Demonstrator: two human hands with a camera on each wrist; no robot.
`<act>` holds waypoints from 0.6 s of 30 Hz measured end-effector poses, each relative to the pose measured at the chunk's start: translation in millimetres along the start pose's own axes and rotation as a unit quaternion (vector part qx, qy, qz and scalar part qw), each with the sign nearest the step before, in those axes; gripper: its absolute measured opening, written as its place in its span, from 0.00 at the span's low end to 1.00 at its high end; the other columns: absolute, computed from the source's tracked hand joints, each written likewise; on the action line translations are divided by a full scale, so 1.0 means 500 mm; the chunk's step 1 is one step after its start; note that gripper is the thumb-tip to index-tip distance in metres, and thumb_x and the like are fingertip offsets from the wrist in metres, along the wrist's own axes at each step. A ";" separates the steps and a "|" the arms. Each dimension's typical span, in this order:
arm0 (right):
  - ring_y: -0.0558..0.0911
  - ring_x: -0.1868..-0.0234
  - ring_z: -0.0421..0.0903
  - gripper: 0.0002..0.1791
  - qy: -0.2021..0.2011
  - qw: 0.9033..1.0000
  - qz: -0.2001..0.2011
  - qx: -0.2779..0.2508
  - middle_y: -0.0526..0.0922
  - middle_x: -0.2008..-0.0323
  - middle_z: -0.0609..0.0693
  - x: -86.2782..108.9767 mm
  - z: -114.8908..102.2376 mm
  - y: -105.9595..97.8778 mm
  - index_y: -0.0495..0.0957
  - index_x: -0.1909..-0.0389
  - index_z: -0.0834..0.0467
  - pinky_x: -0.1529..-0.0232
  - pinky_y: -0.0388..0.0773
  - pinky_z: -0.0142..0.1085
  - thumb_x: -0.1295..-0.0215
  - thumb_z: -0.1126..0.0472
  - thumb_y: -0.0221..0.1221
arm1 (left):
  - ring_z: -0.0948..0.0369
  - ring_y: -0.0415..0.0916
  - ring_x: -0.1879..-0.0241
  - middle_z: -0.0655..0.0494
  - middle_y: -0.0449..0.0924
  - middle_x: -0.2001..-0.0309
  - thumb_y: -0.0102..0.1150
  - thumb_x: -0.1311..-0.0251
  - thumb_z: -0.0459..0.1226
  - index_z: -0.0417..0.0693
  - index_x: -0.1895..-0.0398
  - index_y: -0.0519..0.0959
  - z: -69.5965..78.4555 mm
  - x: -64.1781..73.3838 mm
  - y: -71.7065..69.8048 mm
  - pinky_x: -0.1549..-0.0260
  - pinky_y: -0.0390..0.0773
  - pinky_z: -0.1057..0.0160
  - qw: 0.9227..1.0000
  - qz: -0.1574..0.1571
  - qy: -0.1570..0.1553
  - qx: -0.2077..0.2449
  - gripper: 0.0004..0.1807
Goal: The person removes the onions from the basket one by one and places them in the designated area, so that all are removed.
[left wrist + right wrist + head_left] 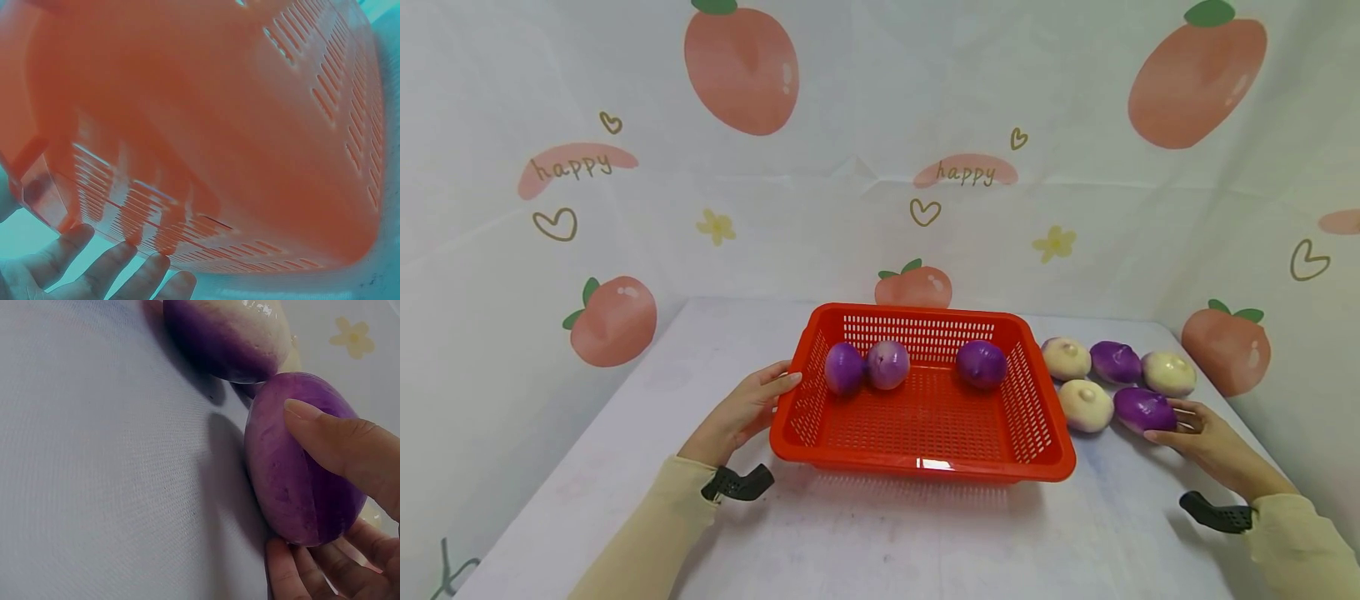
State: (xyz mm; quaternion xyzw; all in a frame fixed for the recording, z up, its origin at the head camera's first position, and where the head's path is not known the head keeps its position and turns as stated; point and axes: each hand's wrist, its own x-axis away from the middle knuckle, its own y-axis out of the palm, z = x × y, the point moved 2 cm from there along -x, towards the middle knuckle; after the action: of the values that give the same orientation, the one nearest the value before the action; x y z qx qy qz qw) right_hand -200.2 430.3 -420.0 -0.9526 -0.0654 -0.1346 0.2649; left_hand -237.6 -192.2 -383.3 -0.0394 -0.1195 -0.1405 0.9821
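A red slotted plastic basket (pixel 917 468) stands in the middle of the table with three purple turnips inside, two side by side at its left and one turnip (pixel 982 364) at the back right. My left hand (pixel 741 415) holds the basket's left rim, thumb on top; in the left wrist view the fingertips (pixel 128 249) lie against its slotted side. Right of the basket, my right hand (pixel 1210 442) grips a purple turnip (pixel 294 469) between thumb and fingers. That turnip stays low among the others, close by a cream-and-purple turnip (pixel 228 337).
Several more turnips lie grouped at the right, among them a cream one (pixel 1087 406) beside the basket and a purple one (pixel 1116 362) farther back. A white cloth (pixel 850 208) printed with fruit hangs behind the pale table (pixel 880 542). Both wrists carry black camera mounts.
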 end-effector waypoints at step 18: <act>0.44 0.33 0.79 0.53 0.007 1.000 -0.013 0.014 0.35 0.33 0.82 0.000 -0.002 0.000 0.27 0.30 0.75 0.38 0.50 0.72 0.30 0.51 0.56 | 0.59 0.75 0.46 0.40 0.65 0.32 0.51 0.31 0.49 0.45 0.25 0.53 0.001 0.002 0.001 0.42 0.75 0.50 1.000 0.007 -0.004 0.000 0.36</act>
State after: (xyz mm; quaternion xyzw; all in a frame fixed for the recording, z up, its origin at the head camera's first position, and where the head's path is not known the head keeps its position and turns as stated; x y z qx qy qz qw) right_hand -200.6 429.9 -419.2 -0.9468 -0.0782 -0.1437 0.2770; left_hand -236.6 -191.8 -382.4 -0.0404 -0.1232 -0.1336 0.9825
